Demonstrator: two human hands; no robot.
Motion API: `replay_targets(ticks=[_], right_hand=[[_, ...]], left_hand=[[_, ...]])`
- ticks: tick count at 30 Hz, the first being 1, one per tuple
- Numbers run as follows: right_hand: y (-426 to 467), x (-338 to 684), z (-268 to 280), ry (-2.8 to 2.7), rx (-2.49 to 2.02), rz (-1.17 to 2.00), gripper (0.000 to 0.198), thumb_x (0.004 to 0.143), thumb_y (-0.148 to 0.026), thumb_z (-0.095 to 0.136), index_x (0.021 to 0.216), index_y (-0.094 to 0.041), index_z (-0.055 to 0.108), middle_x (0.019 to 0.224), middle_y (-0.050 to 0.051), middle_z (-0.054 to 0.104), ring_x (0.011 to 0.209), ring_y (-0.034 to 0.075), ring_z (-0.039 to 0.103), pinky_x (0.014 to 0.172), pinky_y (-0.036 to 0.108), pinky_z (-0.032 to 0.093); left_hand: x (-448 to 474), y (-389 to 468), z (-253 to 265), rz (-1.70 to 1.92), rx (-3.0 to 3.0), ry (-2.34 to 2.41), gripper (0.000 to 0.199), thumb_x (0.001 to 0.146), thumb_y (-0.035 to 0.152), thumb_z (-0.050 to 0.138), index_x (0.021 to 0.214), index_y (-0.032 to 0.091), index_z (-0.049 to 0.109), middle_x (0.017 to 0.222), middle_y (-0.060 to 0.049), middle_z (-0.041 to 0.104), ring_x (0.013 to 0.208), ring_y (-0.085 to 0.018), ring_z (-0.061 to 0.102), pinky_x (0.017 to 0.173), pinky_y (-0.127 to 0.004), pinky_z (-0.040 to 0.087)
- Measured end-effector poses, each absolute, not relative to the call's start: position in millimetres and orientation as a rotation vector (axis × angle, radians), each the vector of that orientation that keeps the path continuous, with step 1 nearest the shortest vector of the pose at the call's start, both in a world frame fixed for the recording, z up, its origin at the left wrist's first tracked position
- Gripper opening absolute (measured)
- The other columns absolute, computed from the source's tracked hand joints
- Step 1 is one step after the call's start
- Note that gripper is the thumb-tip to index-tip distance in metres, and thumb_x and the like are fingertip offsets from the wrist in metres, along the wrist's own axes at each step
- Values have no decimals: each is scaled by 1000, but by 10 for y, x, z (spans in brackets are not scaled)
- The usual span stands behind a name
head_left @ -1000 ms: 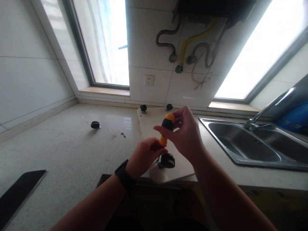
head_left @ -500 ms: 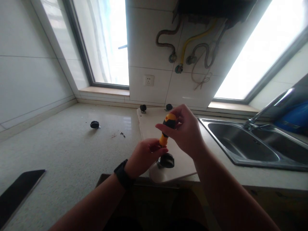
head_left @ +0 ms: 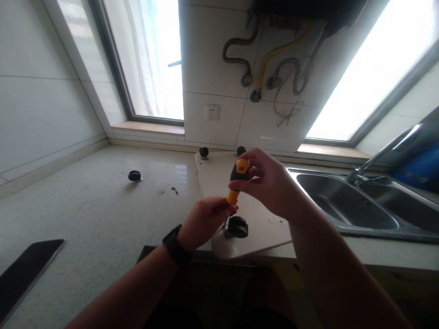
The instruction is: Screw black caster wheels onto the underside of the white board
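Note:
My right hand [head_left: 269, 183] is closed round the handle of a yellow and black screwdriver [head_left: 240, 171], which leans with its lower end toward my left hand. The fingers of my left hand [head_left: 206, 220], a dark watch on that wrist, pinch the screwdriver just below its handle. Its tip, and any screw there, is hidden behind the fingertips. Close beneath them, a black caster wheel [head_left: 237, 227] with a metal bracket stands at the near left corner of a pale board [head_left: 259, 233]. Two more casters stand along the board's far edge, the left one [head_left: 204, 152] and the right one [head_left: 241, 150].
On the counter [head_left: 103, 214] left of the board lie a loose caster [head_left: 134, 175] and some small dark pieces [head_left: 174, 190], probably screws. A flat black object [head_left: 30, 260] rests at the near left. A double steel sink [head_left: 346, 201] with a tap [head_left: 380, 153] is on the right.
My right hand has turned and shifted slightly on the screwdriver handle; its thumb now lies against it. My left hand stays by the near caster. More of the board's right side shows.

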State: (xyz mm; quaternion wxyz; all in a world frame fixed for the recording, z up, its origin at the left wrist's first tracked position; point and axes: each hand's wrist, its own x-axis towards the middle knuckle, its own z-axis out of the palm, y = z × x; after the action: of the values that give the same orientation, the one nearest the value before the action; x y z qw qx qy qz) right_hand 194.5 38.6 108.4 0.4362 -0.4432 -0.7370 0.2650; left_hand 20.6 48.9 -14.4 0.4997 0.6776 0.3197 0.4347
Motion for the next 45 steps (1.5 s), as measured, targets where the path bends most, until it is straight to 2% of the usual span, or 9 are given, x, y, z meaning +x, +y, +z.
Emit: replay_targets(ticks=[6,12,15,21,24,29,37,42,45], right_hand=[[287,1789,999,-1865,-1322,38,46,78,-48,81,103,-23,51,89,2,67,75,19,64,64,34,52],[343,2021,1232,-2246,-864,749,51,95,-22,57,144,-27,44,144,10,56,124,21,63,93,36,57],[385,2019,1278,-2134,-1001,777,41,90,-29,70,130,-24,61,117,6,71,106,20,70,86,35,58],[325,1736,1181,-1972,-1275,61,30,75,-42,86,90,-19,73,71,-1,67,63,13,60,62,29,47],[295,1716,1205,-2066,-1176,13,31,86,-45,75,104,-19,73,81,1,71,69,13,63,69,30,49],[318,1914,1320,-2282,-971,663,49,95,-23,55,144,-23,52,130,8,68,118,19,65,95,35,54],[234,1837,1324,-2048,-1326,294,41,77,-35,85,114,-22,72,95,3,74,82,20,69,76,36,54],[169,1746,1375,-2069,-1392,46,39,75,-43,86,101,-18,71,84,4,72,77,20,66,72,35,52],[249,1856,1397,-2201,-1215,277,36,85,-43,77,111,-19,69,97,6,74,86,20,69,76,35,54]], left_hand=[[230,450,-103,1183,1446,726,41,82,32,84,117,19,68,100,-6,79,90,-19,73,82,-33,58],[220,419,-79,1193,1611,722,27,91,28,73,116,19,72,98,-6,78,87,-17,72,81,-31,57],[227,434,-96,1187,1558,670,33,91,31,72,121,18,69,103,-8,77,91,-19,72,86,-35,58],[279,402,-52,1161,1517,614,40,87,33,79,121,18,64,103,-8,76,91,-19,72,82,-33,57],[299,380,-15,1195,1476,584,25,91,33,75,108,17,65,92,-4,72,82,-16,68,75,-29,54],[260,389,53,1164,1457,539,21,94,32,70,106,15,65,85,-2,68,79,-14,64,76,-30,53],[250,454,8,1073,1435,453,31,99,38,63,123,18,61,115,-11,72,97,-19,70,85,-34,54],[360,403,-15,1224,1460,473,24,100,40,61,108,17,61,95,-4,65,81,-13,64,73,-27,53],[386,386,-3,1242,1470,451,25,101,41,58,98,16,59,90,-2,61,70,-10,61,66,-26,51]])
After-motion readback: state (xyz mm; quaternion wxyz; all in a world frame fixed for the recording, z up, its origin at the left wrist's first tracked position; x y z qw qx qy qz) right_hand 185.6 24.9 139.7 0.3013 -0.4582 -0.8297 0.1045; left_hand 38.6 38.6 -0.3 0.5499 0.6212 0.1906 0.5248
